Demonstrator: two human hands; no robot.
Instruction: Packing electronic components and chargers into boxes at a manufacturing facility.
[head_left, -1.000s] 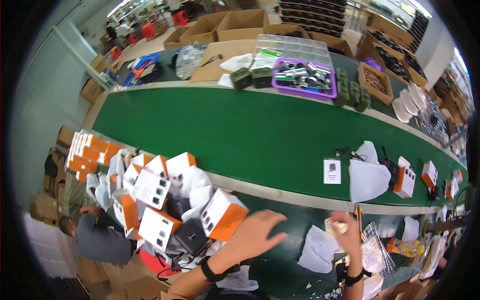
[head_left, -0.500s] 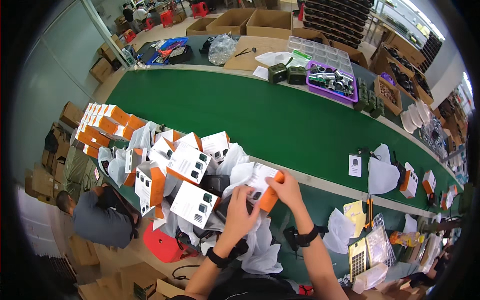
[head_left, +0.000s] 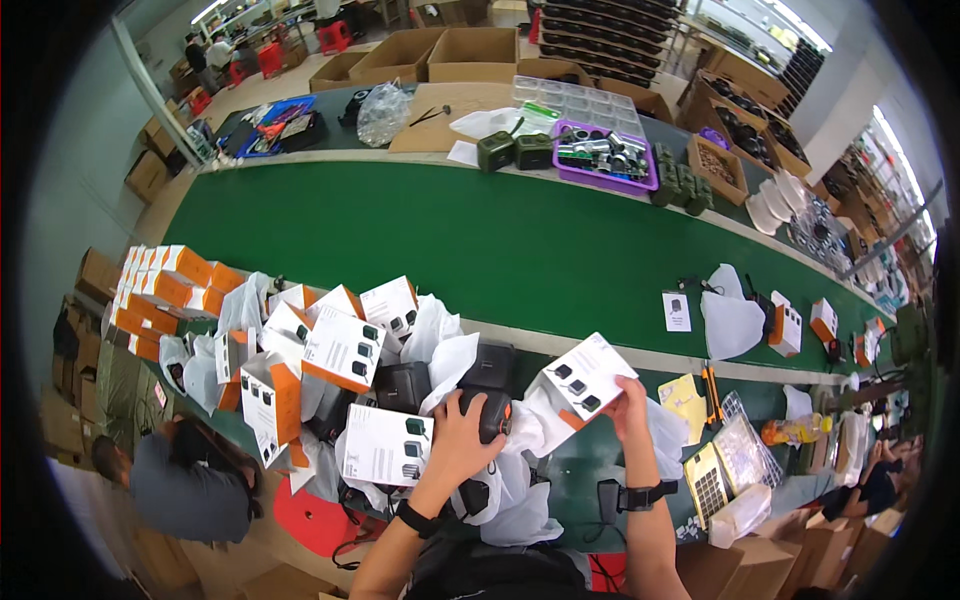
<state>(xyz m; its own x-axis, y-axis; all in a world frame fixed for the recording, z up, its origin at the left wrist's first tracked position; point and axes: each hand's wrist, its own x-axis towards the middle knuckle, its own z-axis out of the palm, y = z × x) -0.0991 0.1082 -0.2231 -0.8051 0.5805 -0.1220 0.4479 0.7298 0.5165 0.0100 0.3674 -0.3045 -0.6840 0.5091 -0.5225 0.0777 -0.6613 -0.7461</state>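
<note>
My right hand (head_left: 632, 408) grips the right edge of a white and orange carton (head_left: 590, 372), which is tilted and printed with pictures of small dark devices. Fingers of my left hand (head_left: 462, 440) are curled over a black boxy device (head_left: 487, 412) with an orange detail on its side. Between that device and the carton lies crumpled white wrapping (head_left: 530, 425). Close to my left forearm rests another white carton (head_left: 385, 445), printed face up. More black devices (head_left: 402, 385) sit among wrapping behind it.
Stacked white and orange cartons (head_left: 165, 290) stand at the far left. A green belt (head_left: 420, 230) crosses behind the pile. At right lie a white bag (head_left: 728, 320), orange-handled pliers (head_left: 711, 392) and a bottle (head_left: 795, 430). A purple basket (head_left: 605, 183) of metal parts stands beyond the belt.
The carton has come up and right in my right hand, away from the pile. My left hand has left the carton and moved onto the black device. The whole view has shifted.
</note>
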